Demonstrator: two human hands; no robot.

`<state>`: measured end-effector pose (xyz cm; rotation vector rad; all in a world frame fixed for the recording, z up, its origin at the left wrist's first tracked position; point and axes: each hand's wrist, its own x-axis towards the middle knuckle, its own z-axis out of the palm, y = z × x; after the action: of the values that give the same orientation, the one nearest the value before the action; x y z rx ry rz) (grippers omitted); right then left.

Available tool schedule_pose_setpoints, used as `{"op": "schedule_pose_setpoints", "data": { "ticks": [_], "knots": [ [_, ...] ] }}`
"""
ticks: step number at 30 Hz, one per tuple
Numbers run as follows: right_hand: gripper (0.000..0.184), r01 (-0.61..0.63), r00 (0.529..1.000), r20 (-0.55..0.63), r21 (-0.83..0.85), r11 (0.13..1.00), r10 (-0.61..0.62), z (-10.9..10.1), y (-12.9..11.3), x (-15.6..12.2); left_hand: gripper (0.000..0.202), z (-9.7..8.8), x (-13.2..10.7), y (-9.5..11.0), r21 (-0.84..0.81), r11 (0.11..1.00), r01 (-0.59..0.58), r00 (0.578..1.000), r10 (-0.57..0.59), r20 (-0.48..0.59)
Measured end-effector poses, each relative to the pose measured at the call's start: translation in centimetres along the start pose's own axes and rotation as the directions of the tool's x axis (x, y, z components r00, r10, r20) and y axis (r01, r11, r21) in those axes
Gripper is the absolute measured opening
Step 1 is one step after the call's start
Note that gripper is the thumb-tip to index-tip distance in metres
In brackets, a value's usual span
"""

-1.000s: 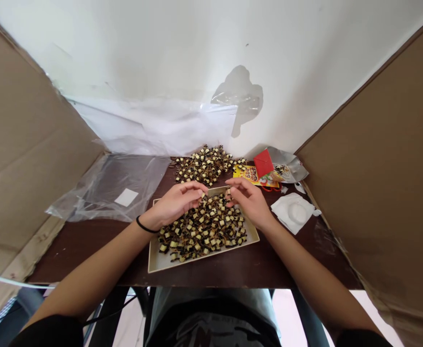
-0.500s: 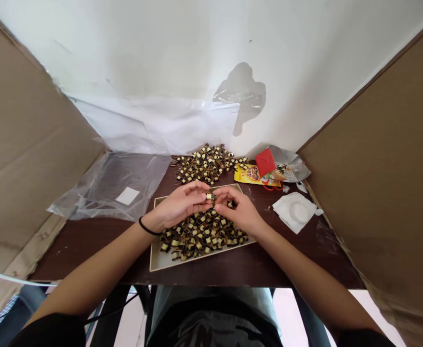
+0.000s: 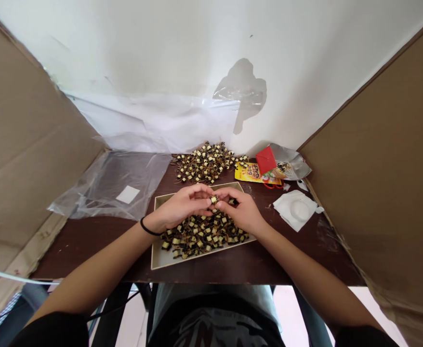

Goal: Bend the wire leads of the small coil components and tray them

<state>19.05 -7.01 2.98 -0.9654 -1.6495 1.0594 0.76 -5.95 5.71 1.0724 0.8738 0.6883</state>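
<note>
A beige tray (image 3: 161, 258) on the dark brown table holds a heap of several small black-and-cream parts (image 3: 200, 235). Over the tray's far half my left hand (image 3: 182, 208) and my right hand (image 3: 241, 211) meet, fingertips pinched together on one small cream-and-black part (image 3: 214, 199). A black band circles my left wrist. A second heap of the same small parts (image 3: 204, 164) lies on the table beyond the tray, by the wall.
Clear plastic sheeting (image 3: 113, 185) with a white label covers the table's left part. A yellow-and-red snack packet (image 3: 260, 171), a silver foil bag (image 3: 291, 166) and a white tissue (image 3: 296, 209) lie at the right. Cardboard walls (image 3: 377, 168) stand on both sides.
My two hands have come together from apart above the tray and now pinch one small part between them. The view has shifted slightly.
</note>
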Motion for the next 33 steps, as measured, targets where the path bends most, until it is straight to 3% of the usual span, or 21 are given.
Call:
{"op": "schedule_pose_setpoints", "data": {
  "ticks": [11, 16, 19, 22, 25, 27, 33],
  "knots": [
    [0.017, 0.012, 0.998, 0.064, -0.062, 0.998, -0.008, -0.27, -0.14, -0.16, 0.022, 0.12, -0.02, -0.05, 0.218, 0.97, -0.109, 0.994, 0.111, 0.001],
    [0.017, 0.021, 0.998, 0.062, -0.078, 0.997, -0.017, -0.29, -0.11, -0.15, 0.024, 0.14, -0.03, 0.18, 0.378, 0.912, -0.159, 0.981, 0.188, -0.042],
    [0.017, 0.019, 0.999, 0.048, -0.069, 0.997, -0.015, -0.24, -0.05, -0.16, 0.023, 0.06, -0.04, 0.13, 0.521, 0.831, -0.196, 0.963, 0.262, -0.056],
    [0.016, 0.007, 1.0, 0.023, -0.06, 0.998, -0.006, -0.23, -0.08, -0.17, 0.021, 0.09, -0.09, -0.09, 0.691, 0.669, -0.273, 0.908, 0.416, -0.044],
    [0.016, -0.03, 0.999, 0.018, -0.011, 0.999, 0.03, -0.18, -0.18, -0.26, 0.018, 0.21, -0.22, -0.29, 0.809, 0.471, -0.352, 0.846, 0.529, 0.06],
    [0.018, -0.081, 0.996, 0.036, 0.068, 0.994, 0.079, -0.1, -0.19, -0.35, 0.017, 0.27, -0.31, -0.38, 0.836, 0.385, -0.391, 0.823, 0.552, 0.131],
    [0.026, -0.222, 0.97, -0.013, 0.38, 0.898, 0.245, -0.64, 0.44, 0.1, 0.016, 0.15, -0.36, -0.44, 0.858, 0.309, -0.41, 0.832, 0.511, 0.214]
  ]
}}
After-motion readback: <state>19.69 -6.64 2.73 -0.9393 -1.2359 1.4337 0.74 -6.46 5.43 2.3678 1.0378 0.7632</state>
